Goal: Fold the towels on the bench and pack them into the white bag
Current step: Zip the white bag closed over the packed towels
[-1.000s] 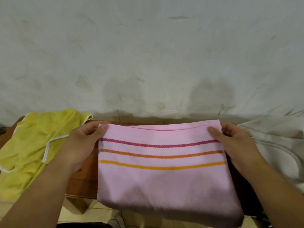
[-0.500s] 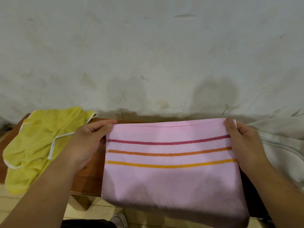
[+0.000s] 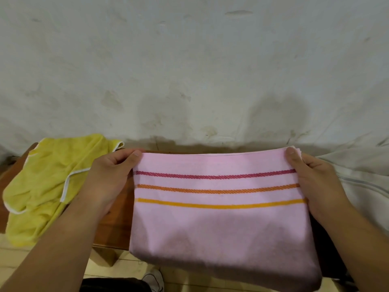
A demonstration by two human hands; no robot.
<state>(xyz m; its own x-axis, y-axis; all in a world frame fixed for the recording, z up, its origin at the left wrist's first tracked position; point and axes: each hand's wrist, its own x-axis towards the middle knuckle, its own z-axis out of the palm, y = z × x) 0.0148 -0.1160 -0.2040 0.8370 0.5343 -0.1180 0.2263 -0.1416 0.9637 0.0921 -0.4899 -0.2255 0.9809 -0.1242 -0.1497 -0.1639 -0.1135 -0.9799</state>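
Observation:
A pink towel (image 3: pixel 221 226) with three stripes, red, orange and yellow, lies folded on the wooden bench (image 3: pixel 114 226), its near edge hanging over the front. My left hand (image 3: pixel 109 178) pinches its far left corner. My right hand (image 3: pixel 313 182) pinches its far right corner, thumb on top. A crumpled yellow towel (image 3: pixel 44 182) with white trim sits on the bench's left end. The white bag (image 3: pixel 362 182) lies at the right, partly behind my right hand.
A stained pale wall (image 3: pixel 189 70) rises directly behind the bench. Below the bench front there is light tiled floor (image 3: pixel 126 268), and a white shoe (image 3: pixel 154 280) shows at the bottom edge.
Both hands have slid out to the towel's far corners and closed on them. The far edge now looks slightly raised and pulled taut.

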